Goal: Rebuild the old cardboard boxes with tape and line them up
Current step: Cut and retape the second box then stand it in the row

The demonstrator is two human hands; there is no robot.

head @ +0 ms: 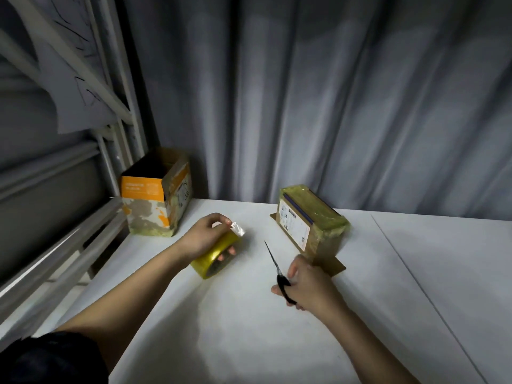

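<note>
The label (294, 226) print on the taped box (313, 221) was too small to read. The right hand (307, 286) hid the scissors' (278, 273) handles, and the orange box's (155, 194) interior was dark.

A white table (277, 328) carries an open orange-and-brown box (155, 198) beyond the left hand's fingers (221, 217), and a tape-wrapped brown box (310, 223) just beyond the right hand's fingers (293, 268).
</note>
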